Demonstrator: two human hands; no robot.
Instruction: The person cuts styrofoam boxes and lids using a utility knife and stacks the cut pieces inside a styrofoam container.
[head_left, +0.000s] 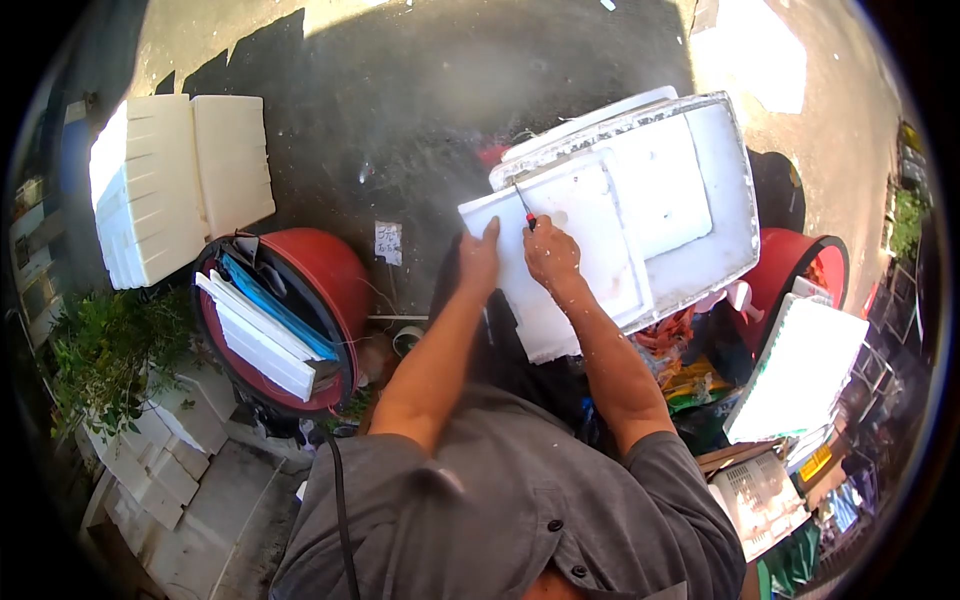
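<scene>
In front of me, the white foam board (pixel 598 245) partly covers a foam box (pixel 728 175), above dark ground (pixel 400 110) with sunny patches, between two red tubs (pixel 325 265). My left hand (pixel 479 262) pinches the board's edge; my right hand (pixel 551 252) is closed around a red-handled tool (pixel 531 218).

Before you, pavement (pixel 450 90) is carrying white foam boxes (pixel 232 160) and a handwritten paper (pixel 388 243) towards ten o'clock, a red tub (pixel 325 265) at nine, a second red tub (pixel 778 262) at three.
</scene>
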